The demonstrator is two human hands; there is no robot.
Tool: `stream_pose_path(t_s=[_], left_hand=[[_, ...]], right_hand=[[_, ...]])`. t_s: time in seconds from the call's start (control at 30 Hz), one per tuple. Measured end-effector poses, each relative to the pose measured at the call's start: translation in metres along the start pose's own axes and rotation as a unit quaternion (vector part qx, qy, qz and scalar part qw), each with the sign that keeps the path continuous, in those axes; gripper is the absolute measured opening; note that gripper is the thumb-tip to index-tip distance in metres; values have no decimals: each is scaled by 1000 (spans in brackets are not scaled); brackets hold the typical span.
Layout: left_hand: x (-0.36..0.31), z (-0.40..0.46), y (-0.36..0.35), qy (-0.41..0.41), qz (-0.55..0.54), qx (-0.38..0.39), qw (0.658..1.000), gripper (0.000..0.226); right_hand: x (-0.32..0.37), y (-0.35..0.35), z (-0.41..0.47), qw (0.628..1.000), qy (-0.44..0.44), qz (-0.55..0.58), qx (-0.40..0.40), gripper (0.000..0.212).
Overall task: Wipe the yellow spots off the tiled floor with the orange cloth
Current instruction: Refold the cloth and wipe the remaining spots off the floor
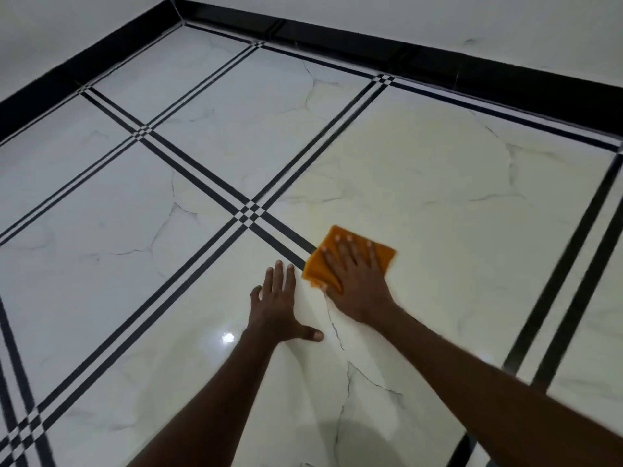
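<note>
The orange cloth (323, 264) lies flat on the white marbled tile floor (438, 203), over the end of a black grout stripe. My right hand (357, 281) presses down on it with straight, spread fingers. My left hand (279, 305) rests flat on the tile just left of the cloth, fingers straight and thumb out, holding nothing. A faint yellowish tint spreads over the tile beyond the cloth; no distinct yellow spots show in this blurred frame.
Black double stripes cross the floor and meet at a checkered joint (249, 210) just beyond the cloth. A black skirting (371, 42) runs along the white walls at the back and left. A light reflection (228, 338) glints near my left wrist.
</note>
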State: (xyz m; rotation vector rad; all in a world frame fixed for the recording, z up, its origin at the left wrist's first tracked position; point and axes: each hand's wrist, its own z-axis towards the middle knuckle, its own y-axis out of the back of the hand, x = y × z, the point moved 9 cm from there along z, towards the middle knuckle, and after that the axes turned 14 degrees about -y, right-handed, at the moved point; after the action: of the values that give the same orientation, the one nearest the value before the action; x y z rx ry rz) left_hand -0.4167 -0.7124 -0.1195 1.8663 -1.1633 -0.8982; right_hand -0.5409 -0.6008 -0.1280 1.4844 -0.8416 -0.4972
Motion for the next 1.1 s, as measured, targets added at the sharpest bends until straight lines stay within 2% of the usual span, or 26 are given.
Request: stream_pose_path(t_s=[0.07, 0.13, 0.2, 0.3, 0.4, 0.5, 0.57, 0.63, 0.7, 0.77, 0.83, 0.9, 0.97, 1.03, 1.1], left_hand=[[3, -2, 2, 10, -15, -13, 1000, 153], [2, 1, 4, 3, -32, -17, 999, 154], [-4, 0, 6, -4, -27, -16, 999, 155], [-1, -2, 6, 5, -25, -19, 1000, 155], [1, -1, 4, 7, -24, -15, 1000, 154], [4, -1, 0, 5, -30, -9, 999, 152], [8, 1, 1, -6, -37, -3, 999, 150], [13, 0, 8, -24, -22, 21, 999, 143], [16, -8, 21, -36, -3, 47, 998, 122], [16, -25, 39, -38, -11, 52, 998, 87], [14, -46, 56, -17, -43, 43, 998, 67], [12, -68, 70, 13, -102, 57, 993, 65], [3, -90, 86, 30, -174, 94, 980, 70], [-12, -113, 111, 39, -235, 116, 964, 69], [-25, -135, 149, 54, -296, 114, 947, 64]], right_hand=[[-9, -2, -35, 1000, 25, 13, 13, 74], [-50, 4, -31, 1000, -2, 1, 0, 72], [-99, 14, 7, 997, -76, -15, -14, 74], [-127, 30, 90, 988, -152, -8, -24, 80], [-85, 35, 149, 989, -149, -9, -3, 80], [11, 23, 151, 996, -63, -56, -34, 64], [67, 4, 117, 999, 24, -20, 38, 70], [84, -8, 69, 993, 54, 4, 100, 74], [73, -3, 23, 989, 44, 19, 139, 73], [55, 8, -12, 981, 33, 24, 189, 75], [35, 23, -31, 966, -11, 34, 256, 63], [22, 57, -43, 934, -95, 116, 324, 37], [-3, 98, -44, 901, -200, 188, 336, 20], [-29, 139, -43, 856, -295, 253, 341, 23], [-36, 202, -38, 831, -337, 305, 320, 23]])
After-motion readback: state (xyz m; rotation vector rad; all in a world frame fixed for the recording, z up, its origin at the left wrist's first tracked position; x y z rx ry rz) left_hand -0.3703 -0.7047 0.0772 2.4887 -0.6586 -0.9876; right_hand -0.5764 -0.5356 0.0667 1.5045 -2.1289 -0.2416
